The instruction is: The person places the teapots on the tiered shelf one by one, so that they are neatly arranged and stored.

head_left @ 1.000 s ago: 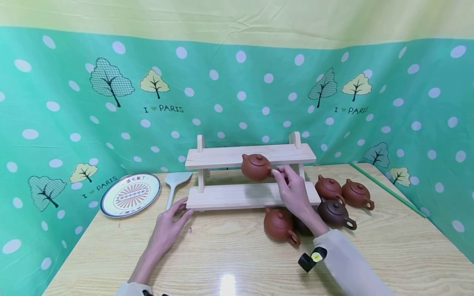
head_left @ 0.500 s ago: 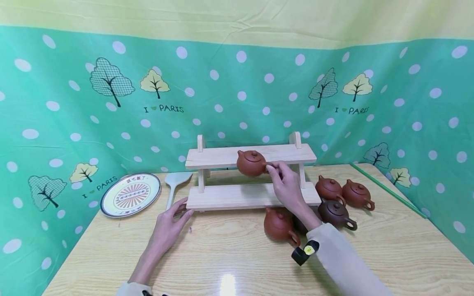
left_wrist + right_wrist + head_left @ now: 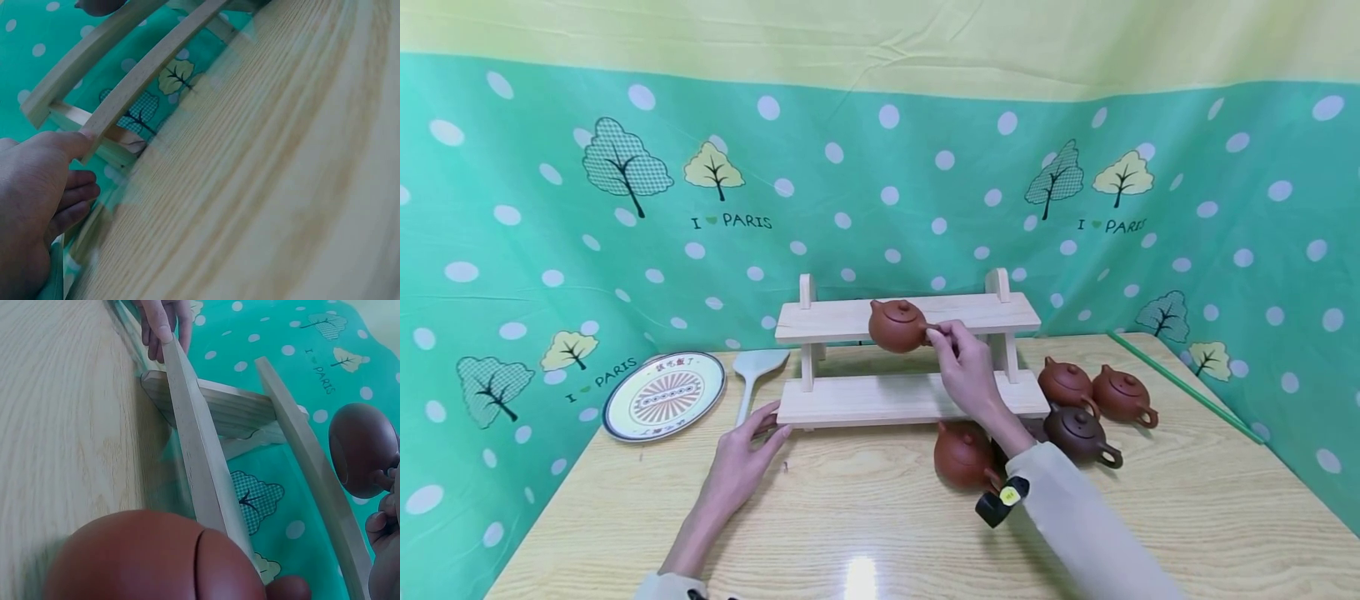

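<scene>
A reddish-brown clay teapot (image 3: 898,325) is held by its handle between the thumb and fingers of my right hand (image 3: 968,367). It hangs upright, spout left, overlapping the upper board of a two-tier wooden shelf (image 3: 880,402) in the head view. The right wrist view shows this teapot (image 3: 362,450) beside the upper board, apart from its edge. My left hand (image 3: 739,462) grips the left end of the lower board. Its thumb lies at the front corner, as the left wrist view shows for this hand (image 3: 37,187).
Right of the shelf stand brown teapots (image 3: 1066,383) and a dark one (image 3: 1081,433). Another brown teapot (image 3: 962,457) sits in front; a dark one is mostly hidden behind my right forearm. A plate (image 3: 666,396), a pale spatula (image 3: 758,364) and a green stick (image 3: 1183,385) lie around.
My right hand has carried the teapot left and slightly up, toward the upper board. The left hand and the shelf have stayed in place.
</scene>
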The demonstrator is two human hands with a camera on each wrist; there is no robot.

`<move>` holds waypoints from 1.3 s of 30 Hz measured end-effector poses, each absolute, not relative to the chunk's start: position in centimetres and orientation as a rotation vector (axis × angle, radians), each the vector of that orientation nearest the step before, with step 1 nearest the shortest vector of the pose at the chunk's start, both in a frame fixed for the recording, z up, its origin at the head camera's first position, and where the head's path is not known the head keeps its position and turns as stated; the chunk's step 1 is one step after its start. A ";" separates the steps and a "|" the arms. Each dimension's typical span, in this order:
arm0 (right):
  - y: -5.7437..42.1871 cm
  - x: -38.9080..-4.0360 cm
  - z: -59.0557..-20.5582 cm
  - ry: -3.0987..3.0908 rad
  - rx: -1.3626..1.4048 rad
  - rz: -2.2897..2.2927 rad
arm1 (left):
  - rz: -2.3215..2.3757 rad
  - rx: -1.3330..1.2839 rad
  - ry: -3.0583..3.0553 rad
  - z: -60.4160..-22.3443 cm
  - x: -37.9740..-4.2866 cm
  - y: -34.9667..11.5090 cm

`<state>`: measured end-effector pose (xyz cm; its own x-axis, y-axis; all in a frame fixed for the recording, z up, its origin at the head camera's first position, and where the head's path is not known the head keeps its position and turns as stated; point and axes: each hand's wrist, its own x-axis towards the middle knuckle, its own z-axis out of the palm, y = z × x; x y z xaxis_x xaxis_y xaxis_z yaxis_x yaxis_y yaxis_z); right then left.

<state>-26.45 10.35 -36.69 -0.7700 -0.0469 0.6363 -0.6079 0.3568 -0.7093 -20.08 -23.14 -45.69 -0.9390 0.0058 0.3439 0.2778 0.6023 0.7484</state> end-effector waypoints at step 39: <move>6.2 -29.3 -35.7 -2.168 0.552 1.412 | -1.233 -0.240 -2.513 -45.9 -20.2 -23.2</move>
